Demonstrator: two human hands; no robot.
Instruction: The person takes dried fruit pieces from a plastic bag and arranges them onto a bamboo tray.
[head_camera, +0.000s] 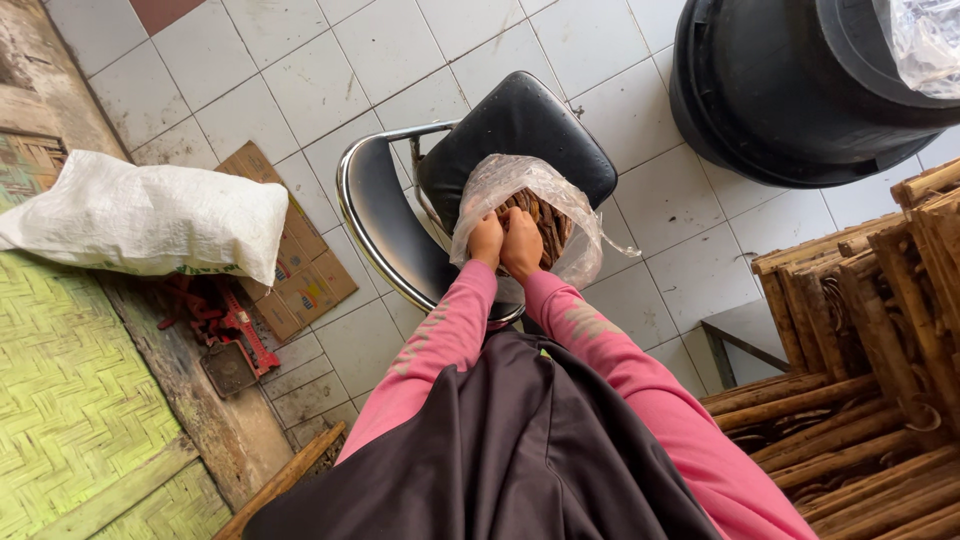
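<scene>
A clear plastic bag (520, 180) filled with brown sticks (548, 222) rests on the seat of a black chair (520, 125) with a chrome frame. My left hand (486, 240) and my right hand (520, 242) sit side by side, both closed on the near edge of the bag's opening. Pink sleeves cover both arms down to the wrists. The fingers curl into the plastic, so their tips are hidden.
A large black tub (790, 90) with a plastic liner stands at the top right. Stacked bamboo frames (860, 360) fill the right side. A white sack (150, 215) lies on flattened cardboard at the left, beside a red tool (225, 325) and a green woven mat (70, 400).
</scene>
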